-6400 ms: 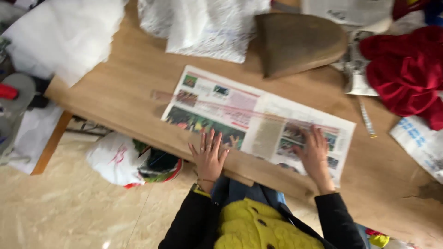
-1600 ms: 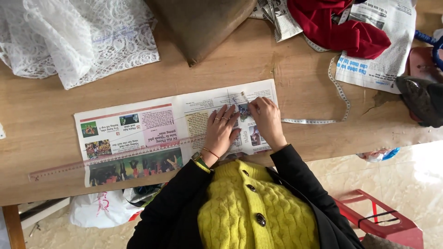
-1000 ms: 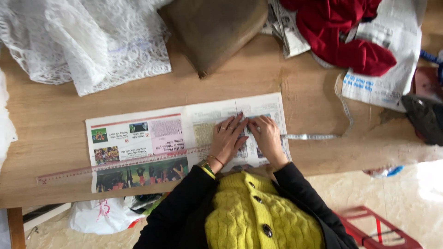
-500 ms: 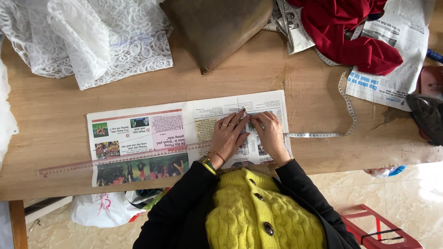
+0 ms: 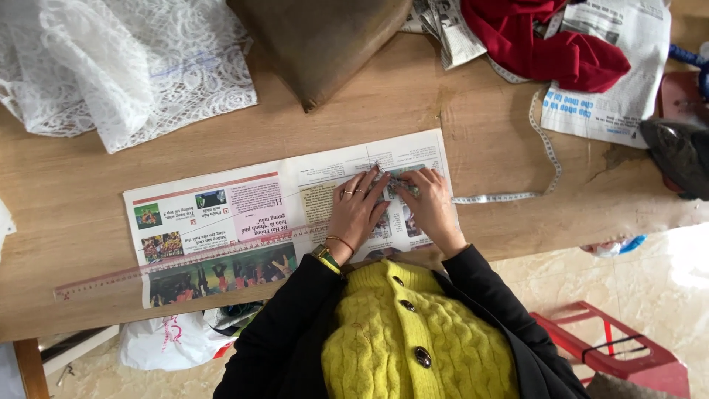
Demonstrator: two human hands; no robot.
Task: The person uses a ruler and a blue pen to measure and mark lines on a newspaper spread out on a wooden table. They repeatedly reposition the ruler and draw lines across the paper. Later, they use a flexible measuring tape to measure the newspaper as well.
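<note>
left hand (image 5: 357,213) – flat, fingers spread on newspaper (image 5: 221,222) | right hand (image 5: 428,207) – pinching something small, unclear | ruler (image 5: 148,270) across newspaper

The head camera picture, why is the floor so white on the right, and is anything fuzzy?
Head view: bright light washes out the pale tiled floor at right; the printed newspaper sheet and both hands' fingers look sharp; soft shadows, no blur on the wooden table.
</note>
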